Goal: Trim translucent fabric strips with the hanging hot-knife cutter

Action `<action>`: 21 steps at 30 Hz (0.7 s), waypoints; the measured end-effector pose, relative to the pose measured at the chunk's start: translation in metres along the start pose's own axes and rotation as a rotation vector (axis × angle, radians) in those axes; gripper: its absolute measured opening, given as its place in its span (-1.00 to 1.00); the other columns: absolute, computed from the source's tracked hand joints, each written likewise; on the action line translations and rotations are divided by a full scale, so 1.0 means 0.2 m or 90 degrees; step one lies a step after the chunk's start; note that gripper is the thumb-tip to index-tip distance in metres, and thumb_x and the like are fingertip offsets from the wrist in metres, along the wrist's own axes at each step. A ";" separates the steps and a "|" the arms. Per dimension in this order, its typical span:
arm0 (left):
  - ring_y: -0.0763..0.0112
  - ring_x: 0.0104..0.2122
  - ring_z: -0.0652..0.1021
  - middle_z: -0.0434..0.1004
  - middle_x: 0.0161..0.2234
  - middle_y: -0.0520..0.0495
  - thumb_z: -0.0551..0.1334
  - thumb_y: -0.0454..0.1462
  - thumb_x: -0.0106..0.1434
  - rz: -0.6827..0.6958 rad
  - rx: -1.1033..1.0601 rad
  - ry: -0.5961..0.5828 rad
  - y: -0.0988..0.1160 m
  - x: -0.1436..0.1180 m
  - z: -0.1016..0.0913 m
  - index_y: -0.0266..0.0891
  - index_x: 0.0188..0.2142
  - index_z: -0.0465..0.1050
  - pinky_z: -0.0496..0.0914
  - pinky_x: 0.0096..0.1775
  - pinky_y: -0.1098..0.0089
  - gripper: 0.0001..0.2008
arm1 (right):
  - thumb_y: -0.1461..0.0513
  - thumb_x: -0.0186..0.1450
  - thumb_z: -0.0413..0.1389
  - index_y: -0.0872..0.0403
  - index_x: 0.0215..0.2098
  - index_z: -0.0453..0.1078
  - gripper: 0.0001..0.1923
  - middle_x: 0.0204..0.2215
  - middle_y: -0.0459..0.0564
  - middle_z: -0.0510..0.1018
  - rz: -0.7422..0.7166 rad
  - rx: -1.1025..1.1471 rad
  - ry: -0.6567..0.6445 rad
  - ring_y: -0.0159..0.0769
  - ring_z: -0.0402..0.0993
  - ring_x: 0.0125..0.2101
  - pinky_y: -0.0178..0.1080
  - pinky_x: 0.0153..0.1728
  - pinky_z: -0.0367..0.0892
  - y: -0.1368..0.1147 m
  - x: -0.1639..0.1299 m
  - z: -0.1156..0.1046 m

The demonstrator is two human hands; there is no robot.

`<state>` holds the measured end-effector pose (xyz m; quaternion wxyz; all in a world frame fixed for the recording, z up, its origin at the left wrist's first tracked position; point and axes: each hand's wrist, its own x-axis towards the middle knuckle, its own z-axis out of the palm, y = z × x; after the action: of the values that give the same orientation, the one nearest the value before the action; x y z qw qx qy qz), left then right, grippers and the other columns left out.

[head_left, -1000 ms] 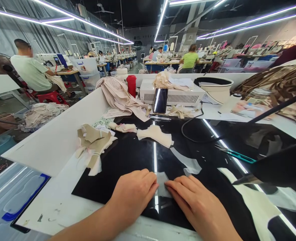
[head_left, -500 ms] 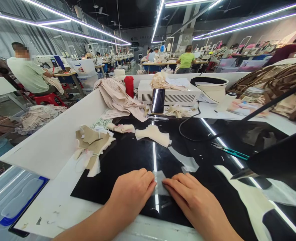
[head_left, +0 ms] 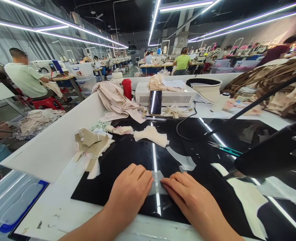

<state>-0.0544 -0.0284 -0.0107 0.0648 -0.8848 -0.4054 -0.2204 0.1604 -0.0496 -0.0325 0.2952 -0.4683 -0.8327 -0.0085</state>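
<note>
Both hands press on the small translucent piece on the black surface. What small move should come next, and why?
Probably slide the left hand and right hand apart to smooth the translucent piece, since both sets of fingertips pin its opposite edges flat on the black work surface.

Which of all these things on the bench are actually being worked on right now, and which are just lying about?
In hand:
left hand
right hand
small sheer patch, pinned between both hands on the black mat

Lying about:
phone
red cup
scissors
tied fabric bundle
cream fabric piece
white machine
</note>
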 end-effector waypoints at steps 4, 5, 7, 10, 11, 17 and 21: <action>0.31 -0.24 0.59 0.60 -0.26 -0.05 0.04 -0.36 0.57 0.082 -0.113 0.065 0.03 0.00 0.02 -0.25 -0.15 0.46 0.51 -0.14 0.27 -0.78 | 0.19 0.60 -0.13 -0.01 -0.16 0.54 -0.61 -0.43 -0.09 0.55 -0.010 -0.007 0.025 -0.29 0.50 -0.46 -0.26 -0.46 0.39 -0.01 0.01 0.00; 0.32 -0.21 0.61 0.62 -0.22 -0.05 0.04 -0.35 0.58 0.096 -0.132 0.075 0.04 0.00 0.03 -0.27 -0.12 0.46 0.53 -0.11 0.28 -0.78 | 0.19 0.60 -0.14 -0.01 -0.17 0.53 -0.61 -0.44 -0.10 0.54 -0.008 -0.007 0.026 -0.29 0.50 -0.47 -0.26 -0.48 0.39 -0.01 0.01 0.00; 0.32 -0.15 0.63 0.64 -0.16 -0.07 0.02 -0.32 0.59 0.111 -0.146 0.086 0.05 -0.01 0.06 -0.30 -0.08 0.46 0.56 -0.05 0.27 -0.76 | 0.19 0.60 -0.15 -0.02 -0.17 0.52 -0.60 -0.45 -0.10 0.54 -0.007 -0.005 0.022 -0.28 0.51 -0.48 -0.26 -0.50 0.39 -0.01 0.01 0.00; 0.29 -0.09 0.66 0.67 -0.11 -0.09 0.01 -0.28 0.61 0.112 -0.128 0.087 0.05 -0.02 0.08 -0.32 -0.06 0.48 0.58 0.01 0.26 -0.73 | 0.20 0.60 -0.16 -0.01 -0.19 0.51 -0.60 -0.44 -0.09 0.54 -0.015 -0.008 0.022 -0.27 0.52 -0.48 -0.24 -0.50 0.41 -0.01 0.01 0.00; 0.29 -0.07 0.67 0.68 -0.10 -0.10 0.01 -0.27 0.61 0.113 -0.119 0.089 0.05 -0.02 0.09 -0.33 -0.05 0.48 0.59 0.02 0.26 -0.72 | 0.20 0.60 -0.15 -0.01 -0.20 0.50 -0.60 -0.44 -0.09 0.54 -0.020 -0.011 0.023 -0.27 0.52 -0.48 -0.23 -0.49 0.42 -0.01 0.01 0.00; 0.30 -0.06 0.69 0.70 -0.08 -0.11 -0.03 -0.25 0.63 0.119 -0.101 0.086 0.05 -0.01 0.08 -0.34 -0.03 0.50 0.59 0.04 0.28 -0.66 | 0.23 0.59 -0.14 0.00 -0.20 0.49 -0.63 -0.44 -0.09 0.55 -0.033 -0.025 0.022 -0.25 0.52 -0.49 -0.20 -0.49 0.43 0.00 0.01 -0.01; 0.30 -0.06 0.69 0.70 -0.08 -0.11 -0.03 -0.25 0.63 0.117 -0.099 0.091 0.05 -0.01 0.09 -0.33 -0.02 0.50 0.59 0.04 0.28 -0.67 | 0.25 0.58 -0.14 0.01 -0.20 0.49 -0.64 -0.44 -0.08 0.56 -0.038 -0.019 0.020 -0.25 0.52 -0.49 -0.20 -0.49 0.44 0.00 0.01 0.00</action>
<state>-0.0433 -0.0313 -0.0268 0.0448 -0.9025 -0.2987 -0.3071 0.1603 -0.0485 -0.0314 0.3005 -0.4474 -0.8415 -0.0373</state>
